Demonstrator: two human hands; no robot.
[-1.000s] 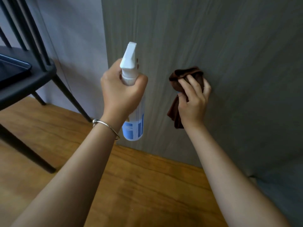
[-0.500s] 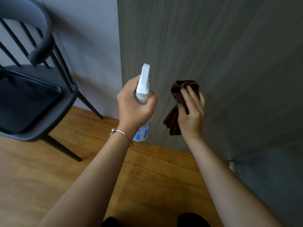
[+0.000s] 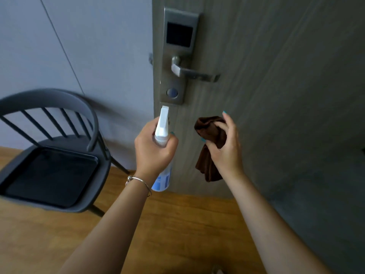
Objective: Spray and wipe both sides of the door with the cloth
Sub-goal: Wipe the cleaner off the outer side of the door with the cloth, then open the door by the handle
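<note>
Head view: left hand [image 3: 153, 153] grips spray bottle [image 3: 162, 147], right hand [image 3: 225, 151] holds cloth [image 3: 209, 147] near door [image 3: 276, 95] below the handle [image 3: 194, 73]. Looks mid-job; other side can't be judged.

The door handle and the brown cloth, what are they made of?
The door handle looks like metal with a dull, brushed silver-grey finish; it shows soft highlights, not mirror shine. The brown cloth, held in the right hand, looks like soft fabric, maybe microfibre: it bunches, folds and hangs limp with a matte, fuzzy surface. The exact kind can't be told.
</note>
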